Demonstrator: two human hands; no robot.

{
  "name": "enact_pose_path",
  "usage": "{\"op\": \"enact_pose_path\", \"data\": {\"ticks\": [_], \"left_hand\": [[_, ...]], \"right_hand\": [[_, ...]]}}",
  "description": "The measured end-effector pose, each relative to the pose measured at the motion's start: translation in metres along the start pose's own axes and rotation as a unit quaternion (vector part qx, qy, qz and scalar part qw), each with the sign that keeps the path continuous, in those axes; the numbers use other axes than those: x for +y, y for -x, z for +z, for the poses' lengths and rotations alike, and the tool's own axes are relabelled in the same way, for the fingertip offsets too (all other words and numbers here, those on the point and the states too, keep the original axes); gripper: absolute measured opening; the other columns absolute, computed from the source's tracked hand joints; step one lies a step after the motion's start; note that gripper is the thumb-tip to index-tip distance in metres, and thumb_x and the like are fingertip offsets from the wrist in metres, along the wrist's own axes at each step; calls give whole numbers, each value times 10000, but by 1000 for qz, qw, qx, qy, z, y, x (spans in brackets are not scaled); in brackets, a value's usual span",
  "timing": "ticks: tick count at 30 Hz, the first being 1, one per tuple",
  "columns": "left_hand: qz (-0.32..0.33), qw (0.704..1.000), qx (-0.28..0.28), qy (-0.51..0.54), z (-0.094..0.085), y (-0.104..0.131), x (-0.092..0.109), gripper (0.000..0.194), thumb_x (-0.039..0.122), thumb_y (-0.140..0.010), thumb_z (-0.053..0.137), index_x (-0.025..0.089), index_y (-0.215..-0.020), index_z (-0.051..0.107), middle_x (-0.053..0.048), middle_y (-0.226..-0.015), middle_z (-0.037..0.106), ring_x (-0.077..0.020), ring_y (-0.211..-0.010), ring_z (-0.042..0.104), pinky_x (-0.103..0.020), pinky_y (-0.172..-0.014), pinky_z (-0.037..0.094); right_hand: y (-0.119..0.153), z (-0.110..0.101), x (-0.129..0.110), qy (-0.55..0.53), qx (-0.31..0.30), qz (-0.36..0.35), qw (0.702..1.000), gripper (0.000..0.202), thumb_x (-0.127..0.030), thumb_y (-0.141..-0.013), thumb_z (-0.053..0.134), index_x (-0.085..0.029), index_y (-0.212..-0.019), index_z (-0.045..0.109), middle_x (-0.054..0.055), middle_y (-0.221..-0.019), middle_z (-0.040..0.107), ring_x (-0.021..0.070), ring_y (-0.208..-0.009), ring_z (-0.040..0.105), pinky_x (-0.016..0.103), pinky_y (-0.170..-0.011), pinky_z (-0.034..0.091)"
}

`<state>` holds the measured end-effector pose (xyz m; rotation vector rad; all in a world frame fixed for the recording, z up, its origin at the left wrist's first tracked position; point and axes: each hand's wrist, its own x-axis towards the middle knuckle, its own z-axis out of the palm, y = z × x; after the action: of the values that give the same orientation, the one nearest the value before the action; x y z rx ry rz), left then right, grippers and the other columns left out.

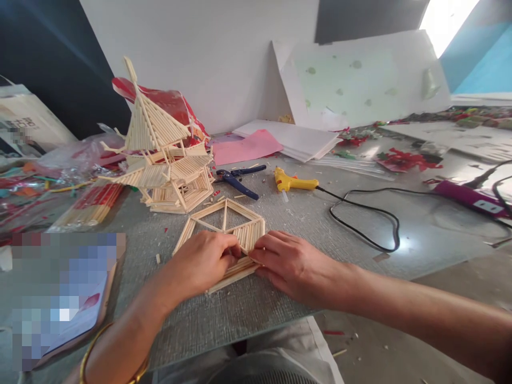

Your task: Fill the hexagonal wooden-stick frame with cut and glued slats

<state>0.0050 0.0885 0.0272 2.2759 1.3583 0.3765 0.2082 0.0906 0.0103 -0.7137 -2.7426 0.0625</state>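
A flat hexagonal frame of thin wooden sticks [225, 212] lies on the table in front of me, with spokes meeting at its middle. One wedge is filled with sticks laid side by side [245, 235]. My left hand [206, 260] rests over the frame's near left part, fingers curled and pinched near the centre; what they hold is hidden. At the right corner, my right hand [290, 261] has its thumb and fingers closed on the frame's edge beside the filled wedge. A stick-built pagoda model [160, 154] stands upright behind, to the left.
Blue cutting pliers [240, 180] and a yellow glue gun [296, 181] lie beyond the frame, its black cord [360, 234] running right to a purple power strip [468, 197]. A tablet-like device [86, 304] sits at left near bundled sticks [94, 200]. White boards [292, 138] lie behind.
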Motion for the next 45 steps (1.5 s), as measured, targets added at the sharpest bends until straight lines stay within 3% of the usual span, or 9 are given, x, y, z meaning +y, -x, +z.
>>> {"op": "enact_pose_path", "data": {"ticks": [12, 23, 36, 45], "left_hand": [[-12, 998, -48, -38, -6, -5, 2, 230, 165, -670, 440, 219, -687, 664, -7, -632, 652, -145, -591, 562, -244, -531, 330], [-34, 997, -52, -46, -5, -4, 6, 225, 166, -671, 447, 201, -708, 666, -16, -665, 658, -129, -587, 536, -251, -544, 325], [11, 997, -47, -54, 0, -2, 2, 239, 159, -718, 434, 219, -735, 665, 3, -730, 670, -121, -659, 565, -245, -591, 342], [-24, 998, -32, -58, 3, -1, 3, 226, 208, -729, 444, 213, -741, 669, -13, -737, 675, -130, -655, 565, -258, -594, 344]], "right_hand": [[1, 1, 1, 11, 6, -13, 1000, 239, -198, -897, 378, -118, -960, 594, 77, -872, 544, 152, -772, 475, 303, -708, 430], [2, 0, 0, 24, 22, -16, 999, 242, -197, -903, 367, -116, -913, 595, 76, -835, 552, 145, -730, 476, 282, -658, 426], [2, 1, 0, 14, 11, -16, 1000, 248, -191, -909, 352, -120, -942, 587, 79, -864, 555, 150, -754, 478, 293, -683, 433], [7, 1, 0, -17, 24, 14, 999, 215, -223, -897, 392, -116, -981, 558, 84, -907, 550, 157, -835, 503, 309, -748, 440]]}}
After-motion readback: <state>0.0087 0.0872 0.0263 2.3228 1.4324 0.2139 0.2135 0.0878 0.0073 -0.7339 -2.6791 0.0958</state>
